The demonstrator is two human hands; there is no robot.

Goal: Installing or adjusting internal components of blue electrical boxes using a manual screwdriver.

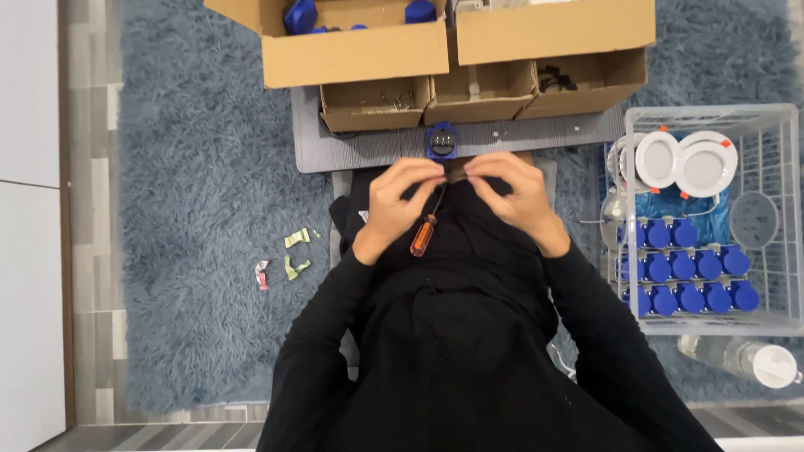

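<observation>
The left hand (400,194) and the right hand (512,194) meet at the fingertips, pinched closed together on a small dark part (456,174) held just above the lap. The left hand also traps a screwdriver with an orange handle (423,235), its shaft running up under the fingers.

Risks, as a judgement: the part is tiny and pinched only at the tips, so a slip could drop it into the black clothing or the shaggy blue-grey rug (209,209), where it would be hard to find. The screwdriver hangs loosely and could slide out.

On the grey bench (360,149), just beyond the hands, sits one blue socket-like piece (442,139). Five cardboard boxes (352,50) stand there: two large, three small open ones. The white wire basket (775,209) at right holds roughly a dozen blue pieces in three rows and two round white lamps (687,161). One clear bottle (745,358) lies beside it. About three crumpled wrappers (289,259) lie on the rug.
</observation>
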